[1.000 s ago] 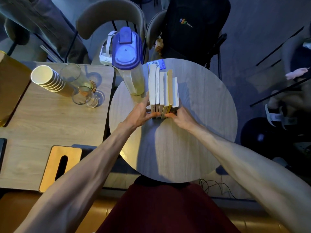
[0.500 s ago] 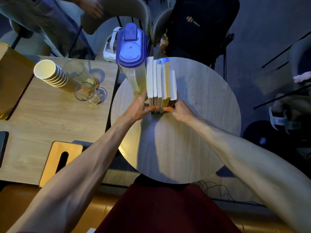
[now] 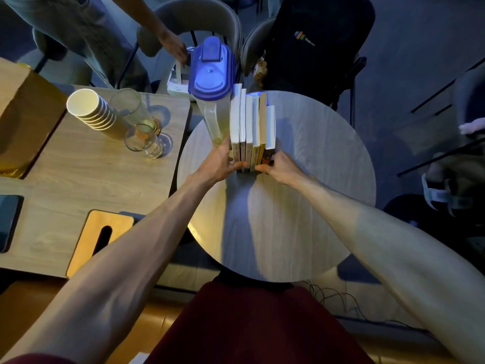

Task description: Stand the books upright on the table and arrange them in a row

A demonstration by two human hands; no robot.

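The books [image 3: 252, 127] stand upright in a tight row on the round table [image 3: 301, 206], beside the pitcher [image 3: 211, 82]; the left hand [image 3: 217, 164] and right hand [image 3: 279, 168] press flat against their near ends, so only squaring up looks left

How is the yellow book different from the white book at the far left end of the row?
The yellow book has a yellow cover and spine; the leftmost white book looks pale all over. The yellow book stands inside the row, second from the right, with books on both sides; the white book is at the end, next to the pitcher. The white book reaches farther back than the yellow one. Both stand upright on the round table, spines toward the person.
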